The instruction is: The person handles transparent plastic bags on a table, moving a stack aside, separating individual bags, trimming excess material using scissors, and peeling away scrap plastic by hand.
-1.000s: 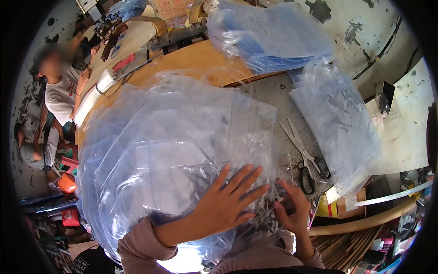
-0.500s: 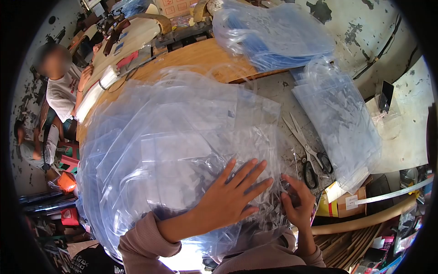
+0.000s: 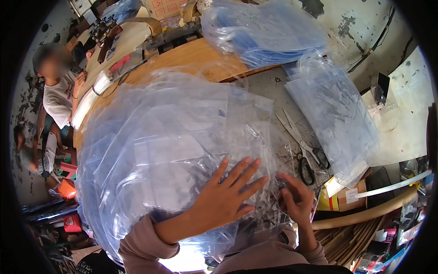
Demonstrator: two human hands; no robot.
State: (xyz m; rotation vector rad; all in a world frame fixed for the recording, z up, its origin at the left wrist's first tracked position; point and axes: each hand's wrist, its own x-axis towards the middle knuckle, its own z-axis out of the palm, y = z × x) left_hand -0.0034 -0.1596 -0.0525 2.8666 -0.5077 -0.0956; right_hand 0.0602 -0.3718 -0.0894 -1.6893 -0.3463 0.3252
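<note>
Pile of clear, blue-tinted plastic bags with looped handles [image 3: 164,153]: lying spread over the brown wooden tabletop [image 3: 182,61], its near side reaching the person's front.

Left hand [image 3: 222,194]: resting palm down on the bags, fingers spreading; grip released, pressing lightly rather than grasping, as far as one can judge.

Right hand [image 3: 299,201]: bending its fingers at the crumpled right edge of the same plastic. Thumb and forefinger are standing apart at the tips; whether the other fingers are grasping film cannot be told.

Change over the last half second: slight. The whole view is shifting a little, while both hands are keeping nearly the same place against the plastic. Judgement: handling is continuing at one spot, with the left steadying and the right working the edge.

Surroundings: metal scissors with black handles [image 3: 303,144] are lying, blades apart, just beyond the right hand. A slanting stack of clear plastic bags [image 3: 337,121] is lying beside them; a larger bluish plastic stack [image 3: 269,34] is resting farther back.
</note>
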